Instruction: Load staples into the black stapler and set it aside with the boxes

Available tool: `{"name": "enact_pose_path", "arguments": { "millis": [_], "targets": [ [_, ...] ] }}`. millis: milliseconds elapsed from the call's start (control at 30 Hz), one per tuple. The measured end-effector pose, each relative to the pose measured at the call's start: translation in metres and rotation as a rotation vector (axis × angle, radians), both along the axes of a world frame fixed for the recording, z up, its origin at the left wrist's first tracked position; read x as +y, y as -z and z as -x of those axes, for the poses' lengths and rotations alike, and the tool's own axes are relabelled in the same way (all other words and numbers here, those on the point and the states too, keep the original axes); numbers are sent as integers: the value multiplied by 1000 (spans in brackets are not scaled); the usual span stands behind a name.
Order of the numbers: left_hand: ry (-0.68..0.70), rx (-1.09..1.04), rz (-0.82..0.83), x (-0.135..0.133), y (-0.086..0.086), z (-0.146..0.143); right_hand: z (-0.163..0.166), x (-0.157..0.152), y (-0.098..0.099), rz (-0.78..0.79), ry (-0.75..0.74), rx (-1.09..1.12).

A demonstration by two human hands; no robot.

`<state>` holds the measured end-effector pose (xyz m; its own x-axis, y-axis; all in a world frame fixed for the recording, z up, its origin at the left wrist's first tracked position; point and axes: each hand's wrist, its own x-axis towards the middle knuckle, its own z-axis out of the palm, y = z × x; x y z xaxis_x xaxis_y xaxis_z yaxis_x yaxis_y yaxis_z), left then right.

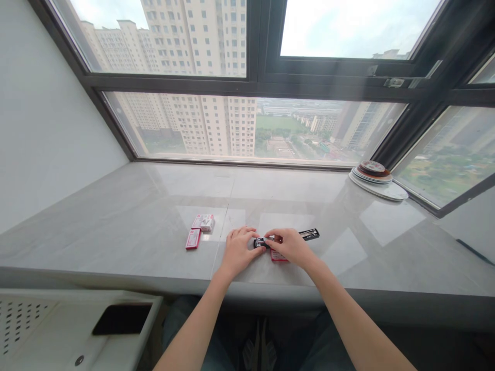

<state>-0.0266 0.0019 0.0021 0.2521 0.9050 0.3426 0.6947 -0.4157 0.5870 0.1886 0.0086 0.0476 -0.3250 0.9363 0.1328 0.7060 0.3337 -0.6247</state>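
Note:
A black stapler (305, 235) lies opened out flat on the grey stone sill (116, 226). My left hand (237, 250) has its fingers curled on the stapler's left end. The fingertips of my right hand (290, 245) are pinched on its middle part. Under my right hand a red and white staple box (278, 256) peeks out. Left of my hands lie two more staple boxes, one red (193, 239) and one white and red (204, 222).
A stack of round plates (377, 179) stands at the sill's far right corner by the window. A black phone (121, 319) lies on a white perforated surface at the lower left. My legs are under the sill's front edge.

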Motion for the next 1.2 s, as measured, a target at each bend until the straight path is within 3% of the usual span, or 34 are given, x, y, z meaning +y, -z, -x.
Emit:
{"name": "enact_pose_path", "arguments": {
  "millis": [333, 533, 700, 867, 1000, 1100, 1200],
  "targets": [
    [-10, -10, -2, 1, -3, -2, -12, -12, -3, -63, 116, -71],
    [-9, -14, -2, 1, -3, -1, -3, -23, 0, -53, 50, -91],
    [-12, -15, -3, 1, -3, -2, -12, -24, 6, -34, 149, -46],
    [-15, -26, -9, 1, -2, -2, -6, -35, 7, 76, 56, 136],
    [-19, -29, 1, 1, -1, -2, -35, -42, 19, 112, 254, 299],
    [-17, -27, 8, 2, -2, -2, -73, -41, 27, 281, 419, 400],
    [-16, -19, 10, 2, -2, -1, -91, -30, 21, 408, 390, 594]
  ]
}}
